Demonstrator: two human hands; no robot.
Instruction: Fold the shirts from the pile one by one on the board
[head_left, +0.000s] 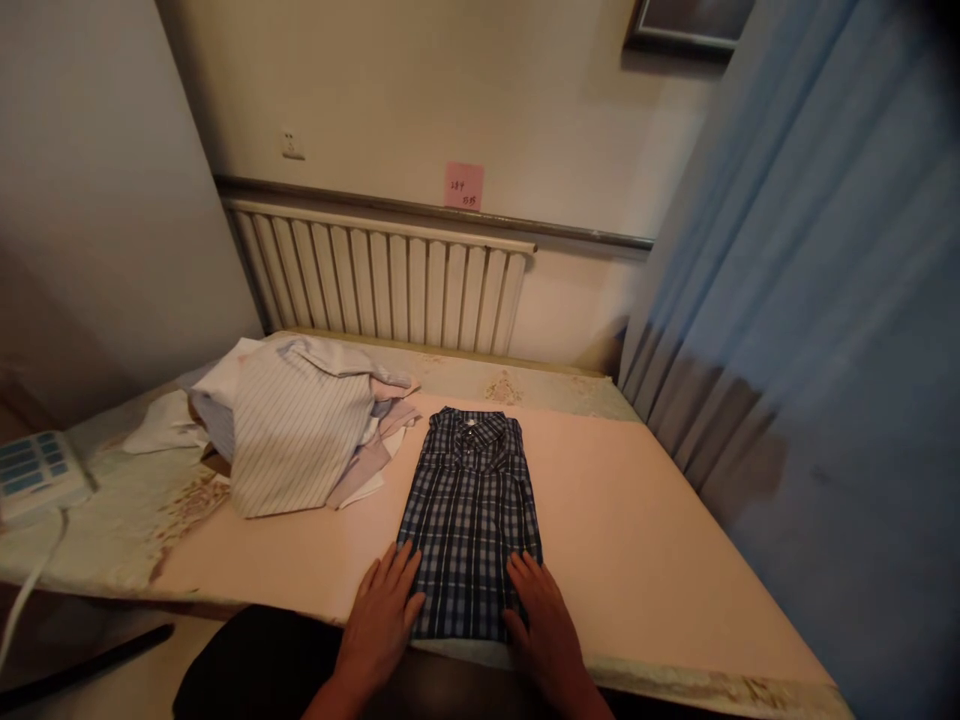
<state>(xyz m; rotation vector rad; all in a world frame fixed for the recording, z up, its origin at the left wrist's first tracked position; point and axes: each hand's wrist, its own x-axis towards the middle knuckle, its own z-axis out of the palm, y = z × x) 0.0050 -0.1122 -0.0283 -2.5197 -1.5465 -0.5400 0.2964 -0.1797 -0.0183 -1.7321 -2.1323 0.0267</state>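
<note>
A dark blue plaid shirt lies folded into a narrow rectangle, its collar at the far end. On its near left edge rests my left hand, palm down with the fingers stretched forward. My right hand lies likewise on the near right edge, fingers extended and thumb apart. Neither hand grips the cloth. Under the shirt is a pink sheet spread over the table. To the left sits a loose heap of clothes, with a striped shirt on top.
A power strip with a white cord sits at the table's left edge. Behind the table runs a white radiator, with a pink note on the wall above. A blue curtain hangs along the right side.
</note>
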